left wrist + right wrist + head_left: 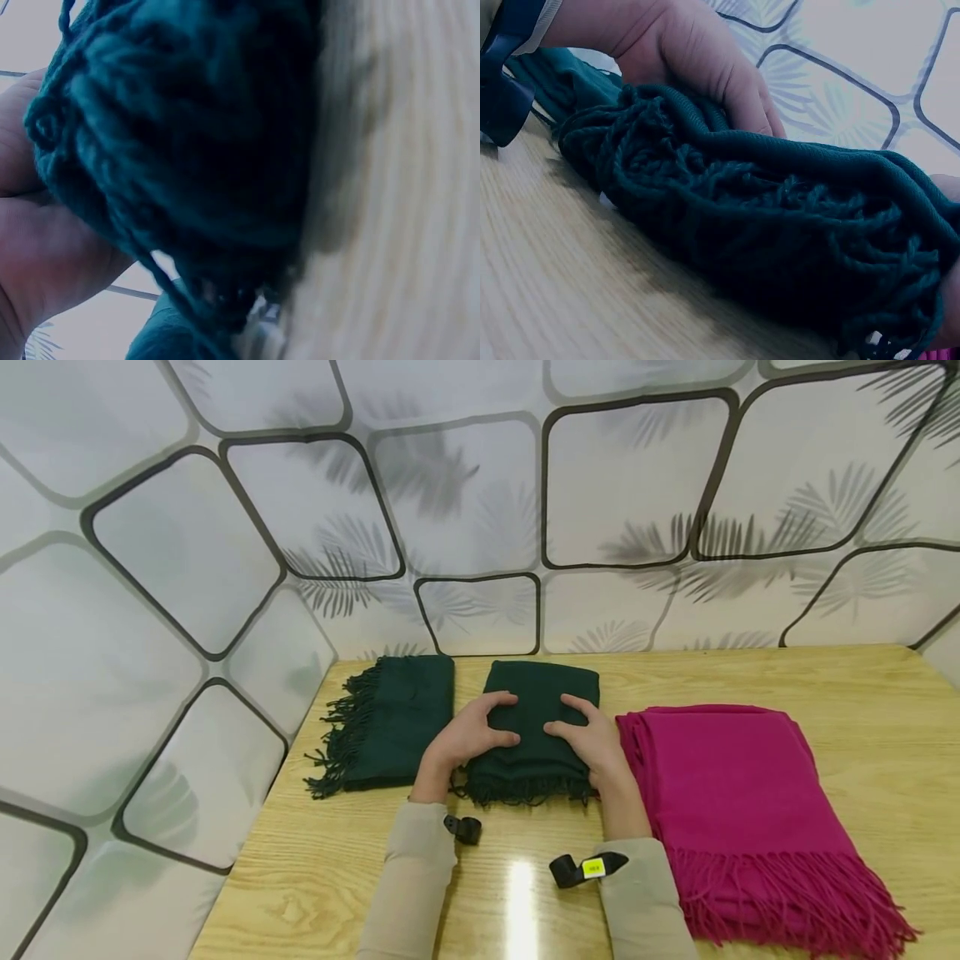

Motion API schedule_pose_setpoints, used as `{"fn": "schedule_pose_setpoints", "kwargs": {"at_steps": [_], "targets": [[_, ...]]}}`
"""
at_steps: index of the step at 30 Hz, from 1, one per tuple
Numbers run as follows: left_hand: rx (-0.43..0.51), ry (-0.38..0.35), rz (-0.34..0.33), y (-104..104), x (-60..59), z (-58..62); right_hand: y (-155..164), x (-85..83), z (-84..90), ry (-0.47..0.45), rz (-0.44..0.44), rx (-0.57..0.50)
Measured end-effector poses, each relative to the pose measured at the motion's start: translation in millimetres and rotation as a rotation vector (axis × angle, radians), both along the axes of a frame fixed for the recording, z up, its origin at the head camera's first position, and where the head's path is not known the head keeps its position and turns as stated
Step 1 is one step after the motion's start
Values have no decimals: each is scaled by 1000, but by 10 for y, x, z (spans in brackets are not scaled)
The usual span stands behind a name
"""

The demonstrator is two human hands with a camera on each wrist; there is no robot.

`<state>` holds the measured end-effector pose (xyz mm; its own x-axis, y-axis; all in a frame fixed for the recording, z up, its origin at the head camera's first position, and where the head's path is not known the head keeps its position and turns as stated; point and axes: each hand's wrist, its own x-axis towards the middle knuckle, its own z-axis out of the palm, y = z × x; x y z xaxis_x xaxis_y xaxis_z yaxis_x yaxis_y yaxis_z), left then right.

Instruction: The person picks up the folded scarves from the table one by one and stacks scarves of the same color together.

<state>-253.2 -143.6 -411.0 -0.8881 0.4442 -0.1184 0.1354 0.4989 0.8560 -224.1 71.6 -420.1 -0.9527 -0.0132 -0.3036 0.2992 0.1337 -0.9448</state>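
Note:
A folded dark green scarf (542,710) lies on the table in the head view, its fringe facing me. My left hand (472,731) rests over its left side, with thumb and index fingertip on the top layer. My right hand (588,735) rests over the right side in a mirrored way, thumb and index spread apart. The right wrist view shows the fringed edge (780,202) close up, with a hand (690,60) lying across the top. Blurred green fringe (180,135) fills much of the left wrist view. Parts of my other fingers are hidden.
Left of my hands lies a second folded dark green scarf (412,722), its fringe to the left. On the right is a larger folded magenta scarf (738,777), fringe toward me. The wooden table (300,893) meets a patterned wall covering (480,502).

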Motion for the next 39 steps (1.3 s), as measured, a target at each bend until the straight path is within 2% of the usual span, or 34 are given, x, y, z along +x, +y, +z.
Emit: {"fn": "schedule_pose_setpoints", "kwargs": {"at_steps": [18,29,39], "targets": [[-75,194,48,-3,291,215,24,218,217,141,96,1],[-85,319,61,-98,578,496,-17,361,431,247,127,8],[-120,368,8,-212,870,714,-63,567,647,333,194,36]]}}
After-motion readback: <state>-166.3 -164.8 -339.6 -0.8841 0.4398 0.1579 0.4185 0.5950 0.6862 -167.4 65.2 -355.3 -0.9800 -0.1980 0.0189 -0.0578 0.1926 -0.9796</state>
